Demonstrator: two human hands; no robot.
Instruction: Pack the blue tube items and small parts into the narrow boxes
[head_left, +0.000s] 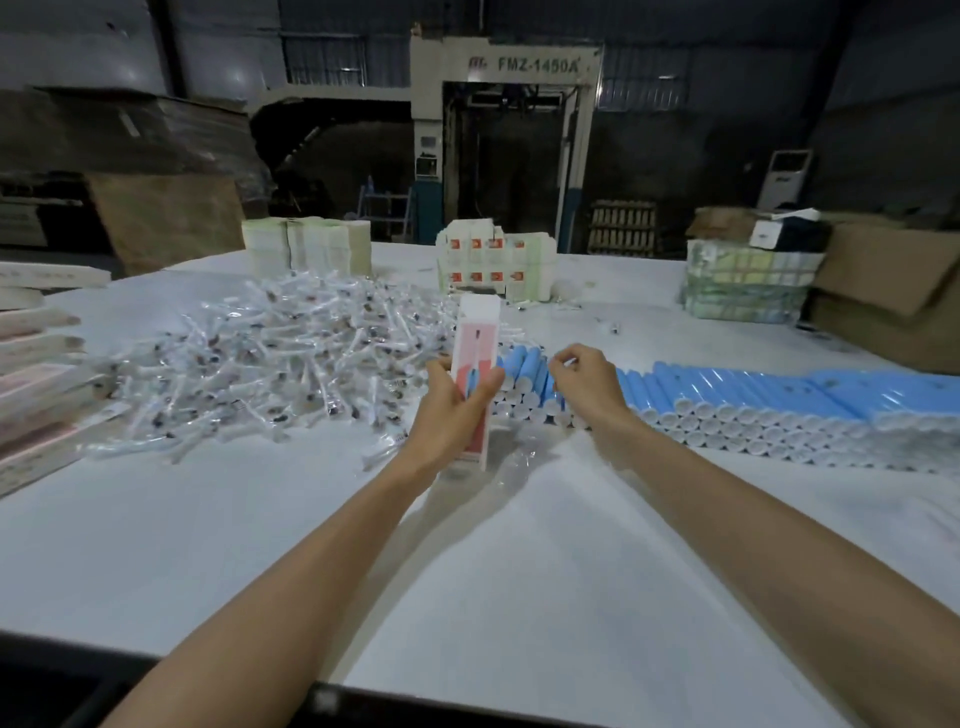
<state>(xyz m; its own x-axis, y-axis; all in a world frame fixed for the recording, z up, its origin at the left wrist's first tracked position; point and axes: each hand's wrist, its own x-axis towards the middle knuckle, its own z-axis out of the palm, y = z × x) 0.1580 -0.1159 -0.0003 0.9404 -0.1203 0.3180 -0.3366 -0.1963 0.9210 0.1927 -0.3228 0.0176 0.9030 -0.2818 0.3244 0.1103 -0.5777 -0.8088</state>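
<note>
At the left of the bench (519, 571) lies the pile of small parts (260, 358), which could be scattered if brushed by a forearm. The narrow box (475, 374) is held upright in the left hand (457, 400), fingers and thumb wrapped round it; it could be dented if squeezed hard. The right hand (584, 382) is curled over the blue tubes (753, 400), touching them; whether one is gripped cannot be told. The stacked row could be set rolling by a careless pull.

My left hand (448, 410) grips the narrow pink-and-white box (477, 364) nearly upright. Blue tubes (737, 397) lie stacked in a long row on its right; clear-wrapped small parts (270, 353) are heaped on its left.
</note>
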